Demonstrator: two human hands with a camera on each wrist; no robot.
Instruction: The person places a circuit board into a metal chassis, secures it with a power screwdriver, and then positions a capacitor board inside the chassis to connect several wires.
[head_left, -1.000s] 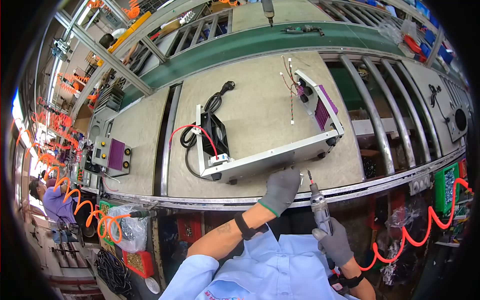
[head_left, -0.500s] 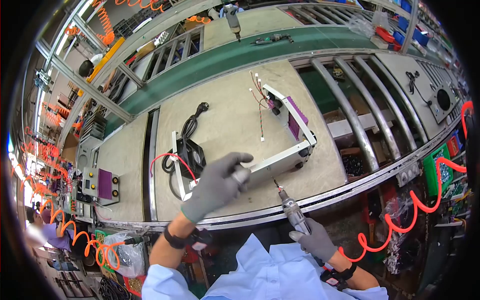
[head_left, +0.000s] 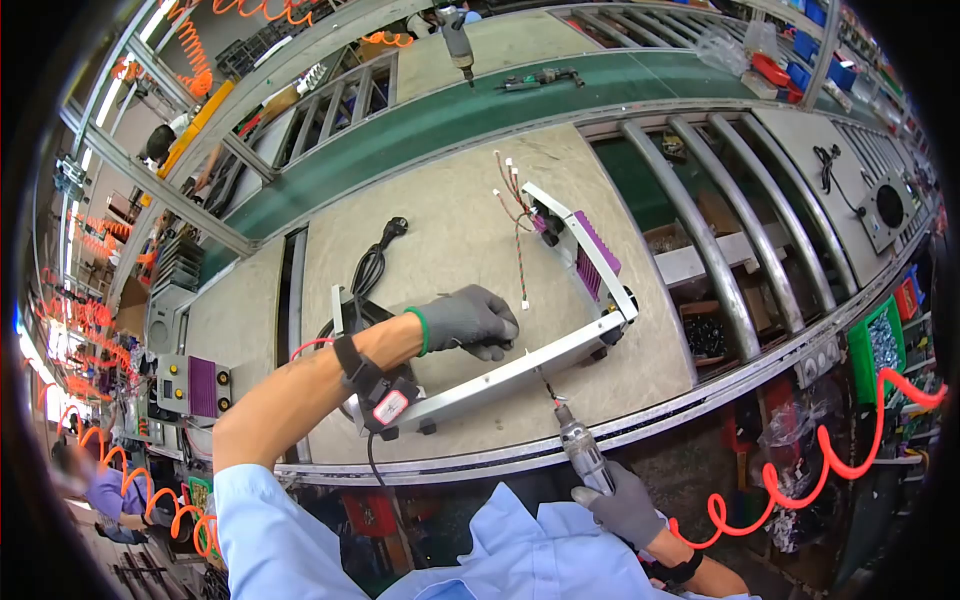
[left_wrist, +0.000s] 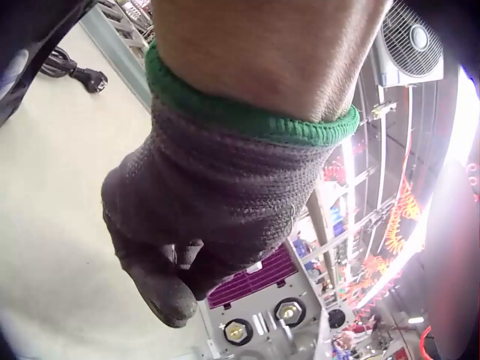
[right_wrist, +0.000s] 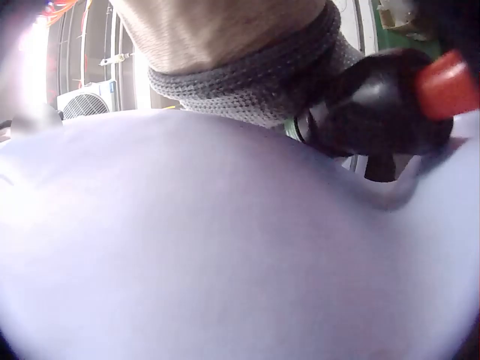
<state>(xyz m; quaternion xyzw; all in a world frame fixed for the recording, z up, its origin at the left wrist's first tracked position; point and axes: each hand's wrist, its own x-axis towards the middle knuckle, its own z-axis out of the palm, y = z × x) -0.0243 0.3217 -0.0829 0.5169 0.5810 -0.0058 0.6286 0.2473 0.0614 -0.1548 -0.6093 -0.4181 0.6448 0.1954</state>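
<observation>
A U-shaped metal chassis [head_left: 480, 385] lies on the grey work board [head_left: 440, 245]. My left hand [head_left: 468, 320], in a grey glove with a green cuff, is just inside its front rail, fingers curled downward. In the left wrist view the thumb and forefinger bend towards each other; I cannot tell whether something is between them. My gloved right hand [head_left: 625, 500] grips a power screwdriver [head_left: 583, 448], its bit pointing up at the rail's outer face. A purple heat sink [head_left: 597, 258] forms the chassis's right end, with loose wires [head_left: 521, 215] beside it. My forearm partly hides the left end.
A black power cord [head_left: 370, 268] lies at the board's left. Metal rollers [head_left: 690, 235] run to the right, with a fan panel [head_left: 888, 208] beyond. A red coiled hose [head_left: 850, 490] hangs at the right, near a green bin of screws [head_left: 880, 342]. Another purple-finned unit [head_left: 195, 386] stands left.
My left hand has moved from before the rail, up and over it, to inside the chassis. The screwdriver has come up and left to the rail. The head view has shifted.
</observation>
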